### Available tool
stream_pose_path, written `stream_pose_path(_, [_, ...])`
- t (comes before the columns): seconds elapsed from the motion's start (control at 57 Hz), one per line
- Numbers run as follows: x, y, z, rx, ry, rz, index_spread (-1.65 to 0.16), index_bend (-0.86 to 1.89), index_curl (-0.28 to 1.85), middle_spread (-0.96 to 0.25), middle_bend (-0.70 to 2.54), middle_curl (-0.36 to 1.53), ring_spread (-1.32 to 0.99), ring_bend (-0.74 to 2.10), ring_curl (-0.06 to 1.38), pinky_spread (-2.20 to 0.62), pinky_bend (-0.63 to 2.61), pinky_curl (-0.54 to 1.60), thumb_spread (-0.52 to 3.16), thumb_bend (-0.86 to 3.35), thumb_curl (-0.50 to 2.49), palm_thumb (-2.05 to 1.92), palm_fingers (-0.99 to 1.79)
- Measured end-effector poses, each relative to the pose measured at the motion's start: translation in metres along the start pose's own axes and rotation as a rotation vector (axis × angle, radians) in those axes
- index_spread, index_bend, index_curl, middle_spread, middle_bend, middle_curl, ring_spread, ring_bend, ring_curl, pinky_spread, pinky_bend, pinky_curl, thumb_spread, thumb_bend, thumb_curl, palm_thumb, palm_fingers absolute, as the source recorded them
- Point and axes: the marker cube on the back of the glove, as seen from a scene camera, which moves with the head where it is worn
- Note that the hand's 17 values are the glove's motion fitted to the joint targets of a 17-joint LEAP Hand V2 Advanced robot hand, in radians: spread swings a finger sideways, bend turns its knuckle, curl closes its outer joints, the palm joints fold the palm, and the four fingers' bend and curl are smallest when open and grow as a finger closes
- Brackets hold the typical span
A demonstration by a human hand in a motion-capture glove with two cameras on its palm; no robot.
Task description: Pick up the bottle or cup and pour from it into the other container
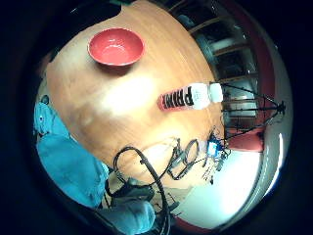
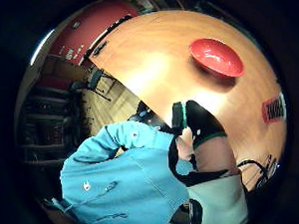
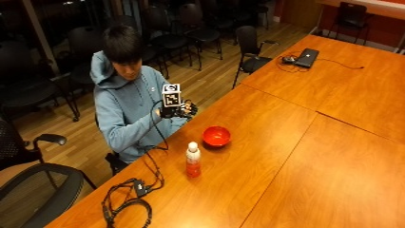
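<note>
A red and white bottle (image 3: 193, 160) with a white cap stands upright on the wooden table (image 3: 278, 142) near its front edge. Just beyond it sits an empty red bowl (image 3: 216, 136). My gloved right hand (image 3: 178, 110) is raised in front of the person's chest, above the table edge and back from both objects, with relaxed fingers that hold nothing. The little finger side palm view shows the bowl (image 1: 116, 46) and the bottle (image 1: 190, 97) apart on the table. In the thumb side view the bowl (image 2: 217, 56), the bottle's label (image 2: 274, 109) and my gloved thumb (image 2: 202, 122) appear.
A bundle of black cables (image 3: 130, 202) lies on the table near the bottle's side. A laptop (image 3: 307, 57) rests on the far table. Office chairs (image 3: 38, 190) stand around the seated person in a blue hoodie (image 3: 126, 114).
</note>
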Motion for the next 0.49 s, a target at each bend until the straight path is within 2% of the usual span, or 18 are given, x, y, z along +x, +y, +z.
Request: stream_pose_path(0.491, [0.06,0.038,-0.013,0.059,0.065,0.185,-0.39,0.17,0.3,0.01,0.18,0.26,0.15,0.29,0.25,0.26,0.54,0.24,1.12,-0.02,0.41,0.7,0.25])
